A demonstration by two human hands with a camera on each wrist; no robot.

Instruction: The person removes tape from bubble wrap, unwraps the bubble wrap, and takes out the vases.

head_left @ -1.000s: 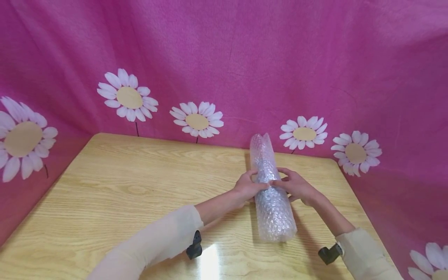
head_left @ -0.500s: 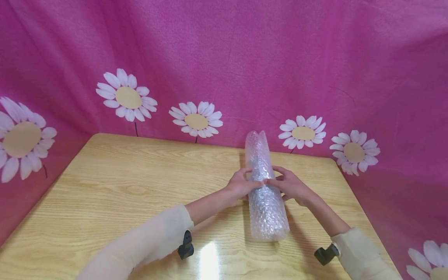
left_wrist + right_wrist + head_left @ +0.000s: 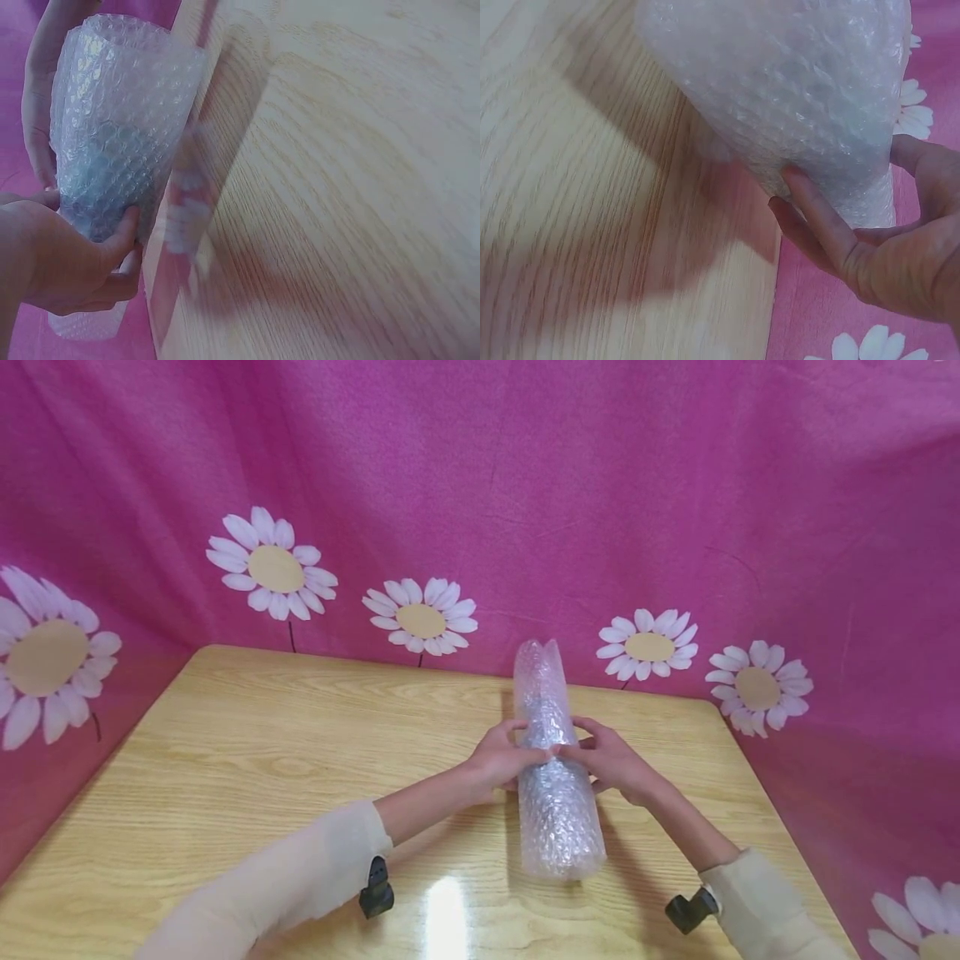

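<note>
Both hands grip the middle of a bubble wrap roll, which points away toward the pink backdrop. A darker, greenish-grey thing shows dimly inside the wrap in the left wrist view; its kind cannot be told. From the left side my left hand curls round it, thumb on top. My right hand holds the other side, its thumb almost meeting the left one. In the right wrist view, the right fingers lie curved against the wrap. The roll's far end stands open like a tube.
A wooden table spreads under the hands, with a bright light reflection near its front. Pink cloth printed with white daisies hangs behind and at both sides. A small black camera sits on the left sleeve, another on the right.
Both hands have shifted the bubble wrap roll a little to the left across the table. Their hold on it looks the same.
</note>
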